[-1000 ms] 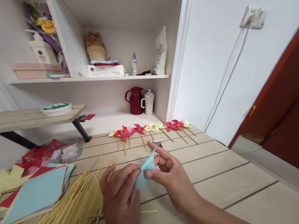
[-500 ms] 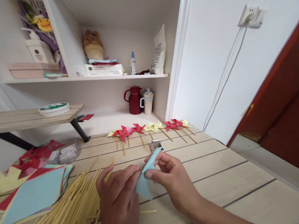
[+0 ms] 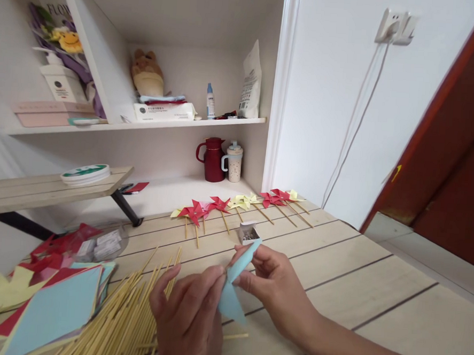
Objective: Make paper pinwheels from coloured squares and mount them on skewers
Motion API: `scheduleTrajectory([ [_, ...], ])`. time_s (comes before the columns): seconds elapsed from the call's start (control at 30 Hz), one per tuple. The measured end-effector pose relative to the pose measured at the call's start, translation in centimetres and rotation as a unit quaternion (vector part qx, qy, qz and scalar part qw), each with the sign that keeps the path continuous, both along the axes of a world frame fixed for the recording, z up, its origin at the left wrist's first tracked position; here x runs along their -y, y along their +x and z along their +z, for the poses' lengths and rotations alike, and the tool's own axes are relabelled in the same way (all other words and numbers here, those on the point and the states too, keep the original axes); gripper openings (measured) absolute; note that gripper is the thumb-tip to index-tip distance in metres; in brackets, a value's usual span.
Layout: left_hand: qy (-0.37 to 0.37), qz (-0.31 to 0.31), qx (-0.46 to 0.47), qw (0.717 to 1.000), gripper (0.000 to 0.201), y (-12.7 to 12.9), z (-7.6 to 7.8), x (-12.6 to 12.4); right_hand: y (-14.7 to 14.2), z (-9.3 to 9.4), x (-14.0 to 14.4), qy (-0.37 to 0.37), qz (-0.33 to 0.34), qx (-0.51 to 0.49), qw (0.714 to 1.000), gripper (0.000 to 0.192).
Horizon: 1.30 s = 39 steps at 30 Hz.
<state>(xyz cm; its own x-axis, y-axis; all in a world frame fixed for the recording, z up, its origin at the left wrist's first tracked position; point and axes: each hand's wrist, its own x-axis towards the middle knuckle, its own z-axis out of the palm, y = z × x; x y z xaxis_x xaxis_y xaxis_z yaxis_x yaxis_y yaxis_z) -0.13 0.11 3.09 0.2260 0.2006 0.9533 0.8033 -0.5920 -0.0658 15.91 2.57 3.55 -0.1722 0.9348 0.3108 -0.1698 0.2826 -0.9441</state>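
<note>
A light-blue paper pinwheel, partly folded, is held up between my two hands above the table. My left hand pinches it near its centre from the left, the fingertips closed on the paper. From the other side my right hand grips it with thumb and fingers. Whether a pin sits at the centre is hidden by my fingers. Just beyond the paper stands a small open box with small metal pieces inside. One thin stick lies under my hands.
Many bamboo sticks lie left of my left hand, beside stacked coloured paper squares. Finished red pinwheels and yellow ones on sticks line the table's back. A low wooden stand is at left; a red jug stands behind.
The blue paper has turned slightly, its lower flap shifting right and downward. My right hand has moved a little to the right, and more of the small box shows.
</note>
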Motion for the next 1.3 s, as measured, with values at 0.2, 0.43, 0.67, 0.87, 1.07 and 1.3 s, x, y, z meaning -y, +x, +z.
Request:
scheduleTrajectory([
  [0.2,0.003,0.004,0.018,1.000,0.034,0.5,0.2,0.0,-0.1,0.0,0.0,0.036,-0.025,0.002,0.999,0.006],
  [0.43,-0.029,-0.006,0.059,0.998,0.036,0.5,-0.3,0.0,0.2,-0.8,-0.3,0.055,-0.061,0.010,0.997,0.026],
  [0.67,-0.179,-0.088,0.208,0.957,0.020,0.9,-1.7,-1.0,-0.1,-0.5,-0.7,0.011,-0.028,-0.028,0.999,0.021],
  [0.87,-0.105,-0.042,0.109,0.987,0.029,0.5,-0.7,-0.4,0.3,-0.1,-0.8,0.021,0.015,-0.012,1.000,0.012],
  [1.07,-0.004,-0.032,0.018,0.999,0.033,0.0,0.9,0.2,0.7,0.0,-0.8,0.130,-0.006,0.008,0.992,0.005],
  [1.3,-0.013,-0.030,-0.036,0.999,0.031,-0.7,0.7,0.3,1.3,0.2,-1.0,0.258,-0.010,0.073,0.963,0.007],
])
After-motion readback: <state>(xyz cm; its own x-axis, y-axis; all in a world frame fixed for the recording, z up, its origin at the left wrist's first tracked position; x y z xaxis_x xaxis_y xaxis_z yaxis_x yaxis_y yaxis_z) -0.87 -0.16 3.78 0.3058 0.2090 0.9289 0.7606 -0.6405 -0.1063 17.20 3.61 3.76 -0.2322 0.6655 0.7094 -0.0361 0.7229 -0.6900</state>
